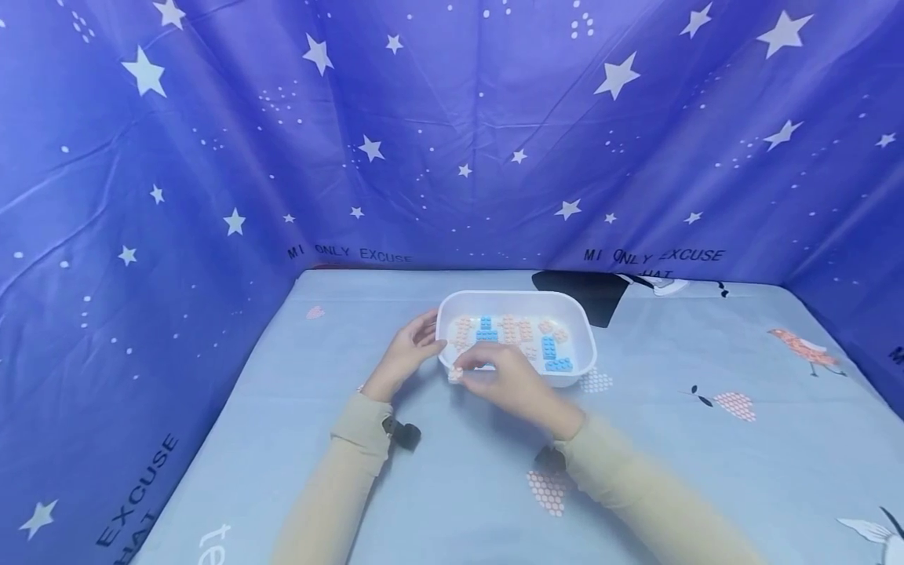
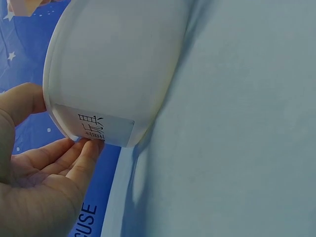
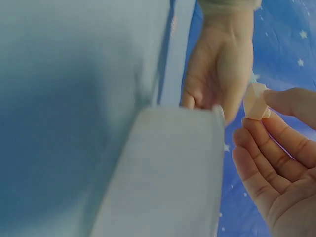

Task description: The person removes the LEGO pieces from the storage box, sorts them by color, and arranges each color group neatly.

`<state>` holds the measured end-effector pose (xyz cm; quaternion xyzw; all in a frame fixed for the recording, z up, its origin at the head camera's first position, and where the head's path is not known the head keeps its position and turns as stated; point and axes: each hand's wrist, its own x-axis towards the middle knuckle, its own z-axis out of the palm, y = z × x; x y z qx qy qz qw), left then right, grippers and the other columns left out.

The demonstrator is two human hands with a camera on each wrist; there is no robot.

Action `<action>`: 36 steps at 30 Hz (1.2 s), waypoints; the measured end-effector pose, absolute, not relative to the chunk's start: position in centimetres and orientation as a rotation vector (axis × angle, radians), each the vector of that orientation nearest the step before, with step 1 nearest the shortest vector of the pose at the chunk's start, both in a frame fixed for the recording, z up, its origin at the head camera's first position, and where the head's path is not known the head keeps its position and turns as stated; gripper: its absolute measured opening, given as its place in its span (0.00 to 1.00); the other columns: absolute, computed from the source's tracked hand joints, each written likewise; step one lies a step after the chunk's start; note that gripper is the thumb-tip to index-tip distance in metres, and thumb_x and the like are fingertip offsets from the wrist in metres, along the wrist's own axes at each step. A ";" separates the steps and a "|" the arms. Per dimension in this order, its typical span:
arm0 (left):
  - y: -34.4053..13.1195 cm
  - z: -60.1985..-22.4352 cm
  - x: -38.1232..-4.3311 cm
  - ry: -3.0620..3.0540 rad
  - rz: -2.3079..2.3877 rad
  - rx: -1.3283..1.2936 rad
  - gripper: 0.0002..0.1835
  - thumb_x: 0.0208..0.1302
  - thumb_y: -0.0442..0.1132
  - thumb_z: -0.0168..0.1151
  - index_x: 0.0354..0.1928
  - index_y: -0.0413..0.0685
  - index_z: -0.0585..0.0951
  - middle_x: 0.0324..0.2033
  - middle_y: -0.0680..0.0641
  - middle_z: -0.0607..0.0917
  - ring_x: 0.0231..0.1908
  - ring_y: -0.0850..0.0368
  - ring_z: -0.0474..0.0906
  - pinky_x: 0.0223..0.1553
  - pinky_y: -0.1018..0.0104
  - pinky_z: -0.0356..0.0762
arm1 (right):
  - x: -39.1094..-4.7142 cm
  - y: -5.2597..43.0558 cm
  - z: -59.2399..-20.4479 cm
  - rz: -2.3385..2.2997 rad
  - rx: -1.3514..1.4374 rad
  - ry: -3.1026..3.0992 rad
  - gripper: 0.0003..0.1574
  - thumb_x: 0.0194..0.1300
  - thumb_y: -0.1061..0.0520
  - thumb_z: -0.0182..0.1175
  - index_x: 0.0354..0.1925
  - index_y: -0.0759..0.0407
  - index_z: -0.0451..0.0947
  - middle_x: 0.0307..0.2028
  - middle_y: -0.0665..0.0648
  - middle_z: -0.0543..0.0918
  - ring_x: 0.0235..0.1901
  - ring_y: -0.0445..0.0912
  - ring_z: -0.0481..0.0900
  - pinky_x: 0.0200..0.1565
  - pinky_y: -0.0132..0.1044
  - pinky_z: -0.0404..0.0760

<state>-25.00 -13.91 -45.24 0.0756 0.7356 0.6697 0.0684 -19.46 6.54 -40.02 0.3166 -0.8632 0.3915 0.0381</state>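
A white plastic tub (image 1: 583,333) stands on the table, holding several blue toy building blocks (image 1: 548,347) and several pale peach ones (image 1: 509,329). At the tub's left end, my left hand (image 1: 408,351) holds it, the thumb at the rim and the fingers against the outer wall beside a printed label (image 2: 111,126). My right hand (image 1: 510,378) is over the near left edge of the tub. Between its thumb and fingertips it pinches a pale peach building block (image 3: 255,102), which shows raised above the rim in the right wrist view.
A light blue patterned cloth (image 1: 452,486) covers the table. Behind and at both sides hangs a blue curtain (image 1: 452,94) with white stars. Dark wrist devices (image 1: 404,434) sit at the sleeve ends.
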 end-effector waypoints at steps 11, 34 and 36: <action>-14.0 -44.9 -24.8 2.213 2.014 0.251 0.35 0.62 0.31 0.61 0.72 0.44 0.62 0.67 0.39 0.69 0.67 0.44 0.67 0.69 0.56 0.66 | -17.6 5.1 -41.5 1.166 1.053 -2.691 0.12 0.58 0.58 0.68 0.43 0.55 0.84 0.39 0.50 0.88 0.42 0.43 0.84 0.51 0.35 0.83; -14.0 -45.2 -24.9 2.211 2.024 0.260 0.35 0.62 0.31 0.61 0.71 0.41 0.62 0.68 0.38 0.68 0.68 0.44 0.66 0.70 0.58 0.65 | -17.8 4.6 -44.0 1.256 1.045 -2.794 0.11 0.51 0.62 0.72 0.36 0.57 0.85 0.32 0.50 0.87 0.35 0.42 0.84 0.42 0.32 0.84; -14.0 -45.2 -24.9 2.208 2.028 0.259 0.35 0.62 0.31 0.61 0.71 0.42 0.62 0.68 0.38 0.69 0.68 0.44 0.66 0.70 0.57 0.65 | -17.8 4.6 -44.3 1.296 1.042 -2.806 0.10 0.51 0.61 0.72 0.35 0.57 0.85 0.31 0.50 0.87 0.33 0.41 0.83 0.40 0.31 0.84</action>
